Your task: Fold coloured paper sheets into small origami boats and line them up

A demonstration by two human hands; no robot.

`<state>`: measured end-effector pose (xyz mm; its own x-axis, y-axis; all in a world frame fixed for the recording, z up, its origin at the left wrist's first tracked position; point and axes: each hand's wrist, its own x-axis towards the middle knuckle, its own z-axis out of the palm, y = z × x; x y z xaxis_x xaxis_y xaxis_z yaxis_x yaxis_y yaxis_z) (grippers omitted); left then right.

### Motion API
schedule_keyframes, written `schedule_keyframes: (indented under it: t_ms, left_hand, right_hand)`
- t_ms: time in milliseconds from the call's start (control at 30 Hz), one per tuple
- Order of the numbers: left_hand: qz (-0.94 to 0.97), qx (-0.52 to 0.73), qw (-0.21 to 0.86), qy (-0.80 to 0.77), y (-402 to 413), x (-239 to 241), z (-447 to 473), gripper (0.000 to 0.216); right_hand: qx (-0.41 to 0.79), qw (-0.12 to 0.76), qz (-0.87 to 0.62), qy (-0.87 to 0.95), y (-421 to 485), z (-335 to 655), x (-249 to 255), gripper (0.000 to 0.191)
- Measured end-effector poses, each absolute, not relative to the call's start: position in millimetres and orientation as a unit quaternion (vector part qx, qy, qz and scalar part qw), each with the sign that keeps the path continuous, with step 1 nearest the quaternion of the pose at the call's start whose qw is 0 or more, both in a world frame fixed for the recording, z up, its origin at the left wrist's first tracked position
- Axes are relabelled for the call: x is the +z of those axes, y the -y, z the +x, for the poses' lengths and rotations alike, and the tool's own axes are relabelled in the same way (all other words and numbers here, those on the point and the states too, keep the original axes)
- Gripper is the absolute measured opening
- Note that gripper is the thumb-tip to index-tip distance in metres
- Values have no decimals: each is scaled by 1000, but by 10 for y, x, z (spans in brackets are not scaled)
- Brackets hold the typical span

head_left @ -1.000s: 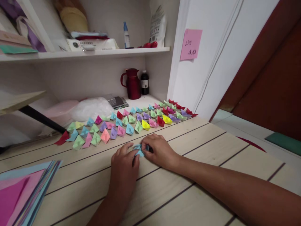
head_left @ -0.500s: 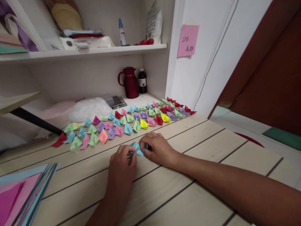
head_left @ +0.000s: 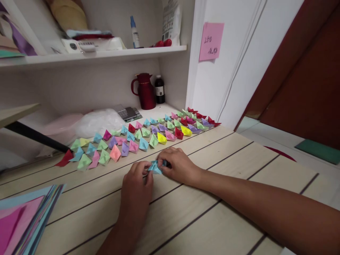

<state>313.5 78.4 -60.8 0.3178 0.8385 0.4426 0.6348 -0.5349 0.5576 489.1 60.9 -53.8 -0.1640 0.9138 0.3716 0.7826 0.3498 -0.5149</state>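
A small piece of folded light-blue paper is held just above the wooden table, between my two hands. My left hand pinches its left end between thumb and fingers. From the other side, my right hand grips it with curled fingers that cover its right part. Beyond my hands stand several rows of small folded paper boats in blue, green, pink, purple, red and yellow.
A stack of coloured paper lies at the front left. Behind the boats are a plastic bag, a dark red jug and a dark bottle. A shelf runs above, and a pink note is on the wall.
The blue paper shows a more spread, pointed shape between my fingers. Both hands stay almost in place, and the view has shifted slightly.
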Motion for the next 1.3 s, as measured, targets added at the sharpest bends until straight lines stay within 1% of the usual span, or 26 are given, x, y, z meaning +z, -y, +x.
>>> schedule_keyframes:
  t_ms: [167, 433, 600, 733, 900, 967, 1033, 1200, 1300]
  left_hand:
    - [823, 347, 132, -429, -786, -622, 3128, 28]
    - [846, 285, 65, -445, -750, -602, 3138, 31]
    - [849, 270, 57, -451, -737, -584, 3159, 31]
    - [850, 268, 54, -450, -797, -614, 3135, 37]
    - [859, 253, 8, -445, -921, -656, 3064, 46]
    - [859, 247, 5, -449, -954, -652, 3042, 47]
    - [857, 257, 35, -446, -971, -628, 3025, 45]
    - [833, 327, 196, -400, -936, -498, 3006, 29]
    - [807, 359, 252, -396, -899, -432, 3027, 21]
  right_hand:
    - [102, 315, -563, 757, -609, 4894, -541, 8]
    - [94, 306, -559, 765, -619, 4902, -565, 8]
    - [95, 301, -560, 766, -613, 4904, -542, 8]
    - [97, 297, -560, 767, -614, 4907, -541, 8]
    - [99, 301, -558, 767, -614, 4903, -554, 9]
    - [99, 303, -556, 767, -613, 4903, -560, 9]
    - [99, 304, -556, 767, -613, 4904, -564, 10]
    - [102, 299, -556, 769, -617, 4912, -561, 10]
    - [101, 296, -555, 770, -616, 4912, -556, 9]
